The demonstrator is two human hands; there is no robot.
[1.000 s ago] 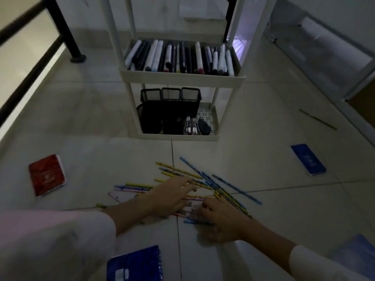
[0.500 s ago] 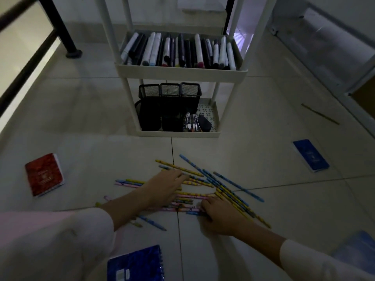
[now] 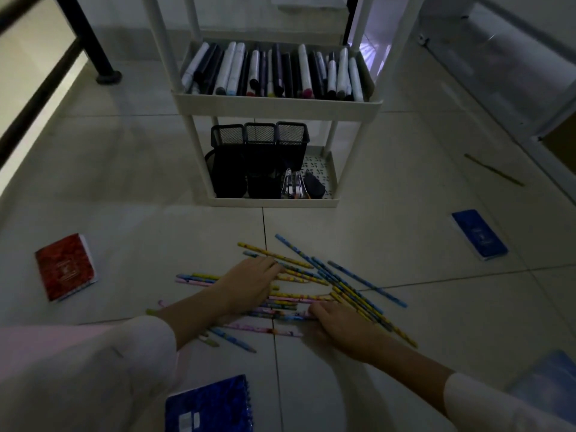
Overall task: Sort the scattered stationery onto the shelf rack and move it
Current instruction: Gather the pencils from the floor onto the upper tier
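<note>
Pale floor tiles (image 3: 124, 182) fill the dim head view, with a black post (image 3: 90, 35) standing at the upper left. At the top centre stands the white shelf rack (image 3: 277, 106). Its upper visible tier is packed with markers (image 3: 274, 73) lying side by side. The bottom tier holds 3 black mesh holders (image 3: 260, 141) in a row, with a small metal item (image 3: 293, 185) in front of them that is too dark to identify.

The scattered pencils (image 3: 343, 285) lie on the floor in front of the rack, well apart from it, crossing each other in a loose heap of yellow, blue and pink. The left hand (image 3: 249, 285) lies palm down on the left part of the heap, fingers stretched flat over the pencils and gripping nothing. The right hand (image 3: 339, 325) is palm down at the near right edge of the heap, its slightly bent fingertips touching the pencils; I cannot tell whether it has any of them pinched.

Around the heap are a red notebook (image 3: 64, 266) at the left, a blue notebook (image 3: 478, 233) at the right, a blue spiral notebook (image 3: 208, 406) at the bottom edge and a thin stick (image 3: 492, 169) far right
</note>
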